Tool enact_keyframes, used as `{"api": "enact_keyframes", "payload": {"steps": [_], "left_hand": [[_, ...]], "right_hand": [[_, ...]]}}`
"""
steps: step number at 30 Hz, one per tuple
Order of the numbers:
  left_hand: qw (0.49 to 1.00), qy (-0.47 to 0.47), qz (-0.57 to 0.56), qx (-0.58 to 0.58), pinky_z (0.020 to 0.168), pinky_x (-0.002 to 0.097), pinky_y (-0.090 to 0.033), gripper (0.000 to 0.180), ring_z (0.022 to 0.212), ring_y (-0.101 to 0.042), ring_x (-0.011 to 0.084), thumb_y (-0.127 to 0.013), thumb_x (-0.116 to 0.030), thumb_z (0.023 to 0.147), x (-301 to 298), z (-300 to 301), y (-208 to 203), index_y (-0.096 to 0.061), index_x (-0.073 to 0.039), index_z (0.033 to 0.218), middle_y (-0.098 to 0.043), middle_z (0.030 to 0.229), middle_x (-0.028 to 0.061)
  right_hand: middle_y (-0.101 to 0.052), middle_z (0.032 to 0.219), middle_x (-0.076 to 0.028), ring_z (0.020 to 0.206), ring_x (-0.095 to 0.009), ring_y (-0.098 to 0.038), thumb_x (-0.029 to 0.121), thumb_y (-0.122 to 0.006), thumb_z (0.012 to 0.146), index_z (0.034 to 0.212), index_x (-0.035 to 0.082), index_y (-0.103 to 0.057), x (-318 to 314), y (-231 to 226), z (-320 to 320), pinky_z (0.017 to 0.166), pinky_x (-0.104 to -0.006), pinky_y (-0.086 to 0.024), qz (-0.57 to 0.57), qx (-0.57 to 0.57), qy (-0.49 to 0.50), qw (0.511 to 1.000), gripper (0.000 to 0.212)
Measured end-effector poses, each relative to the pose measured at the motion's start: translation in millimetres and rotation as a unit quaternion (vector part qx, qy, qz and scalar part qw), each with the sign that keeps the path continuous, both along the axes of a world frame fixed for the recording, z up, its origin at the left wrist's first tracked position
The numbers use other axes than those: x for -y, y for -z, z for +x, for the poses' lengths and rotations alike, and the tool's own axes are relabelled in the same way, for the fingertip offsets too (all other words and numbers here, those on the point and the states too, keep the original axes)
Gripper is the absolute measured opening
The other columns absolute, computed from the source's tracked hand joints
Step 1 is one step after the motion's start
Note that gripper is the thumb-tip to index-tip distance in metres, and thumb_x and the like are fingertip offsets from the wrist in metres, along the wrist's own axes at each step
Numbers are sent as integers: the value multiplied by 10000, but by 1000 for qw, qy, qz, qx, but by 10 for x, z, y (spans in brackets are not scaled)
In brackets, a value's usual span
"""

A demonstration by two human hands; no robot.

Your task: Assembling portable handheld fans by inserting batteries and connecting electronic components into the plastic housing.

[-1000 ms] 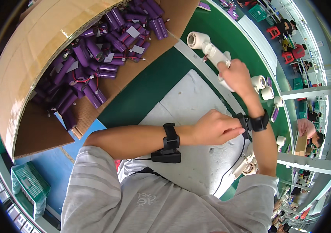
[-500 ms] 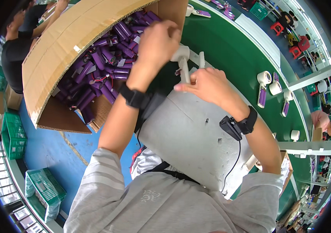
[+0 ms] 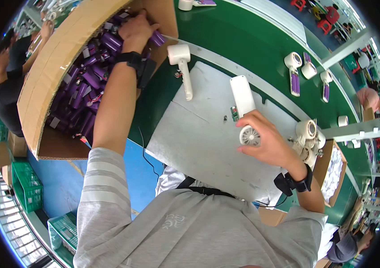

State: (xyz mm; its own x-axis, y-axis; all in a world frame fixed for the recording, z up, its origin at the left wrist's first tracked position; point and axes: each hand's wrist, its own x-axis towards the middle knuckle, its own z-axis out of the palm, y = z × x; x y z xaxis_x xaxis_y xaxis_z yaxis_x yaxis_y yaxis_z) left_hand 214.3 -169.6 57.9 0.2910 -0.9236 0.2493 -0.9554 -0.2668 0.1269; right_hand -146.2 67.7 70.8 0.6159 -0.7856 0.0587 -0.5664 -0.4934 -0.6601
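Note:
My left hand (image 3: 137,30) reaches into the cardboard box (image 3: 56,42) of purple battery packs (image 3: 92,77), its fingers curled down over them. One purple pack (image 3: 157,38) sticks out beside its thumb; the fingertips are partly hidden. Over the grey mat (image 3: 194,134), my right hand (image 3: 268,138) grips a white handheld fan by its round head (image 3: 249,135), thumb and forefinger around the rim. The fan's pale handle (image 3: 242,96) points away from me, and a small green circuit board (image 3: 234,113) shows at its side. Another white fan body (image 3: 179,54) lies at the mat's far left edge.
White fan parts (image 3: 307,129) are piled at the mat's right edge, near an open carton (image 3: 334,172). Fan bodies with purple packs (image 3: 294,73) lie on the green bench (image 3: 225,33). Green crates (image 3: 27,183) stand at left; other people work nearby.
My left hand has moved from beside the white fan body into the box of battery packs. My right hand has come nearer to me and now holds the fan by its head.

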Motion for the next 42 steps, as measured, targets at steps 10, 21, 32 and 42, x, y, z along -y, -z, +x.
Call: {"api": "enact_keyframes", "payload": {"steps": [10,21,32,42], "left_hand": [[994,30,-84,-56,947,423,-474,449,1103,-597,341,-643,-364,787,161,255,105,-587,-238,1214,-649,1151,148],[874,160,-204,-411,761,259,-497,323,839,-643,138,-565,-86,822,-334,199,-186,-686,-54,1120,-692,968,80],[660,418,10,-624,748,288,-575,511,901,-634,178,-631,40,837,-1657,-1138,-488,-493,-15,1326,-621,1066,102],[516,349,198,-757,764,293,-572,435,876,-637,159,-684,-34,846,-1924,-1964,-50,-522,-12,1249,-627,1033,107]], "right_hand": [[-314,1302,-164,1008,-308,-534,0,-747,686,1284,86,-423,-304,307,-132,903,-355,-463,-53,63,196,977,687],[-459,1260,-149,1152,-288,-505,-7,-710,668,1345,70,-402,-361,314,-377,929,-350,-448,-11,173,265,949,748],[-521,1186,-103,987,-164,-538,328,-619,771,1297,38,-433,-135,-497,-882,776,-251,-450,165,257,181,935,629],[-602,981,-78,585,-80,-561,216,-601,875,1139,12,-580,159,136,-543,539,-222,-443,110,-35,330,937,335]]}}
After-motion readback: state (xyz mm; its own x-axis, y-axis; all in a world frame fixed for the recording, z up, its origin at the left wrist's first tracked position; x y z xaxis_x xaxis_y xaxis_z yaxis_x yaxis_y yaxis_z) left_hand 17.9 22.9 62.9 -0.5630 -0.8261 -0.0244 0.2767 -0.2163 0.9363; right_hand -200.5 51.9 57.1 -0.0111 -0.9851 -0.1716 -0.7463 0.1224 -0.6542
